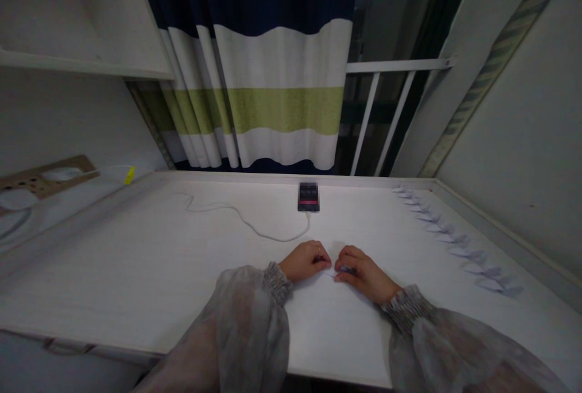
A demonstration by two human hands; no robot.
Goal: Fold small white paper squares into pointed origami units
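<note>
My left hand (305, 261) is closed in a pinch on the left end of a small piece of white paper (330, 273). Opposite it, my right hand (364, 273) has its thumb and fingers closed on the paper's right side. The fingers cover most of the sheet, so its exact shape is hidden. Both hands rest low over the white desk (254, 296), a short gap apart. To the right, a slanting row of several folded white paper pieces (451, 238) lies along the desk.
A phone (308, 197) lies near the desk's back edge, with a white charging cable (254, 229) trailing left. On the left wall is a wooden socket board (54, 178). A curtain (282, 77) and white window bars (395, 67) stand behind the desk.
</note>
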